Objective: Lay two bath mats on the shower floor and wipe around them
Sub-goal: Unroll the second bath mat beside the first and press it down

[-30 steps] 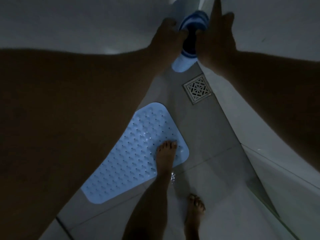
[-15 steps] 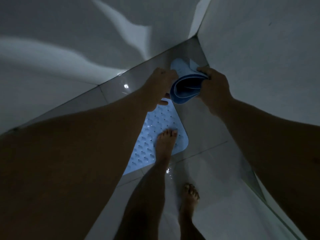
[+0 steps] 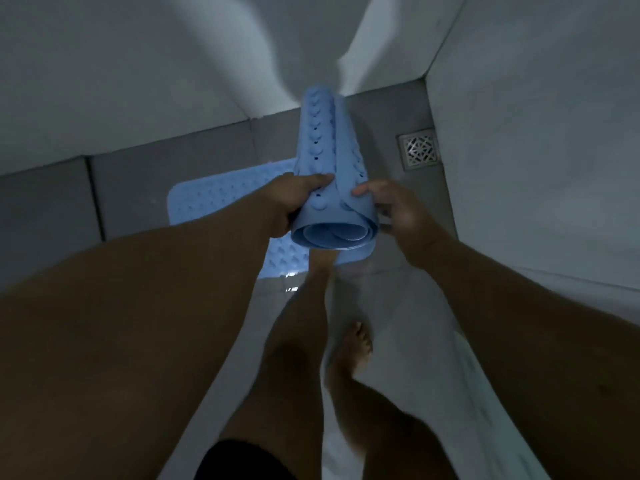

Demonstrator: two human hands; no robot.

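Blue rubber, rolled into a loose tube, is what both hands hold up over the shower floor (image 3: 194, 188): this rolled bath mat (image 3: 325, 161) points away from the camera toward the far wall, its open spiral end facing the viewer and its rows of round suction cups showing along the top. The left hand (image 3: 294, 199) grips the roll on its left side, thumb laid across the top and fingers curled underneath. The right hand (image 3: 398, 211) meets the right side of the roll near the open end, fingertips bent onto the outer flap; the hold looks lighter than the left one, though the thumb's place is hard to make out in the dim light.

Beneath the roll, a second blue mat (image 3: 221, 199) lies flat on the grey floor tiles, its rounded left corner showing near the far edge of the floor where the tiles meet the wall (image 3: 138, 81). The roll and the arms hide much of it. One bare foot (image 3: 320, 268) stands at the near edge of that flat mat, the toes covered by the roll; the other foot (image 3: 356, 344) is planted on bare tile closer to the camera. A small wet glint shows on the floor just beside the mat's near edge

A square metal drain grate (image 3: 419, 149) sits in the far right corner of the floor, against the right wall, well apart from the flat mat
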